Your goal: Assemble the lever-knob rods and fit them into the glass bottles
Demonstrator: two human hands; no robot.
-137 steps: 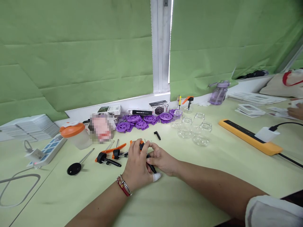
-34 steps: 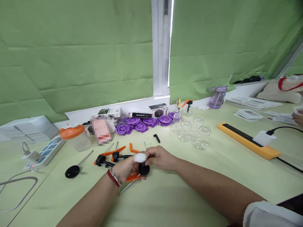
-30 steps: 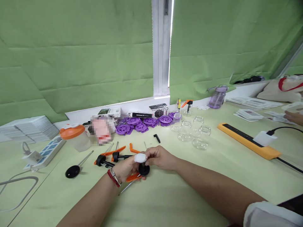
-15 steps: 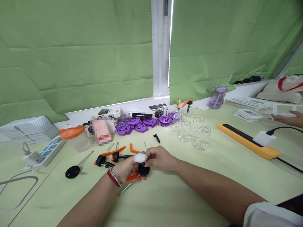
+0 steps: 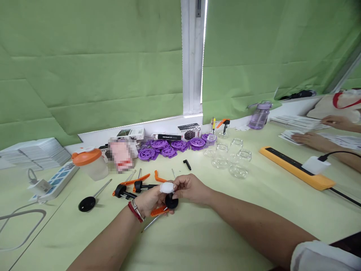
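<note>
Rod (image 5: pixel 152 223) slants toward eight o'clock from the black cap; the left hand (image 5: pixel 149 202) grips the orange handle (image 5: pixel 158 211) and black cap (image 5: pixel 172 203); the right hand (image 5: pixel 193 189), at two o'clock from it, seemingly pinches its stem (image 5: pixel 170 196).

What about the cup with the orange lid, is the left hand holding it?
No, the left hand holds a black and orange piece; the cup stands apart on the table.
</note>
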